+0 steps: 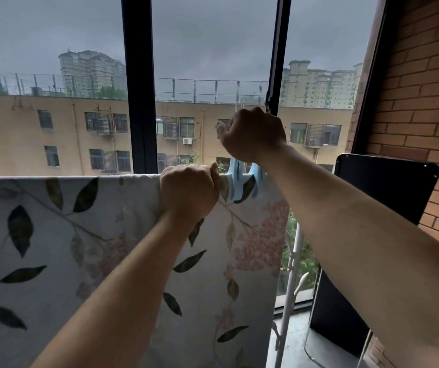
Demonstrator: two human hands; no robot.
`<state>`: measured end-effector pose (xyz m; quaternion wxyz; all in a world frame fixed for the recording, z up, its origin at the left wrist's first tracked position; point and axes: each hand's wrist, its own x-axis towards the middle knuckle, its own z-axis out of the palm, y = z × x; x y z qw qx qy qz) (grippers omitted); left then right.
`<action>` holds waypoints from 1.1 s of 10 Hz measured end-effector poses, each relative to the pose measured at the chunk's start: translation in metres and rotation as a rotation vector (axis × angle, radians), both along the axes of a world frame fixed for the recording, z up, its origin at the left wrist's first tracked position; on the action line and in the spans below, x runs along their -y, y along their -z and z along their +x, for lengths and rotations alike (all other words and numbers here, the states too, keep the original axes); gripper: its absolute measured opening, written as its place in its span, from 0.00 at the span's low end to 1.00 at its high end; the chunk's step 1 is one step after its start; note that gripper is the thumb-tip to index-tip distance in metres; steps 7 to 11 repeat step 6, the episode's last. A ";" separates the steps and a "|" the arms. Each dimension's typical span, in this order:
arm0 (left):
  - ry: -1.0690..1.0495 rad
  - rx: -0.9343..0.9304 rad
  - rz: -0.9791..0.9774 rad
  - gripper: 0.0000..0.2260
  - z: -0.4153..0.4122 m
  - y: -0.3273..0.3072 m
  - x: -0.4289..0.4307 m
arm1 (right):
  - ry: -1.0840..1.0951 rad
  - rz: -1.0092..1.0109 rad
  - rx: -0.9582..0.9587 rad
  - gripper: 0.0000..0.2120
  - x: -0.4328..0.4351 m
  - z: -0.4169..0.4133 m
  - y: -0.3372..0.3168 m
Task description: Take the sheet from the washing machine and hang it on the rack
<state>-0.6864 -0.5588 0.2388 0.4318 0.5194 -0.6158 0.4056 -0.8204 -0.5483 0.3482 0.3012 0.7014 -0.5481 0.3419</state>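
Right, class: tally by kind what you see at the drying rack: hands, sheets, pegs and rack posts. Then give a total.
Hands: 2, left hand, right hand
Sheets: 1, floral sheet
Pegs: 1, blue peg
Rack posts: 1, white rack post
Total: 5

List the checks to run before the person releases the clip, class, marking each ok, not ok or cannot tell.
1. The sheet hangs over the rack: ok.
2. The left hand grips its top edge: ok.
3. The right hand holds the blue clip: ok.
4. The clip sits over the sheet's edge: ok.
5. Its bite is firm: cannot tell.
6. Hem hangs free below: cannot tell, out of frame.
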 end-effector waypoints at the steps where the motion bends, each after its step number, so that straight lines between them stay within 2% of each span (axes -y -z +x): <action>1: -0.005 0.004 -0.012 0.24 0.001 -0.001 0.000 | -0.030 0.021 -0.003 0.23 0.000 -0.002 -0.001; 3: -0.005 0.003 0.011 0.25 0.000 -0.001 0.002 | -0.090 0.134 -0.058 0.28 -0.008 -0.011 0.002; 4: 0.004 0.014 0.057 0.24 0.001 0.002 -0.001 | -0.052 0.165 -0.092 0.33 -0.020 -0.018 0.007; 5: 0.035 0.031 0.128 0.25 0.000 -0.004 -0.002 | -0.106 0.016 -0.068 0.33 -0.034 -0.022 0.016; 6: 0.141 0.016 0.082 0.23 0.006 0.007 -0.012 | -0.207 -0.146 -0.079 0.26 -0.065 -0.040 0.047; 11: 0.141 0.016 0.082 0.23 0.006 0.007 -0.012 | -0.207 -0.146 -0.079 0.26 -0.065 -0.040 0.047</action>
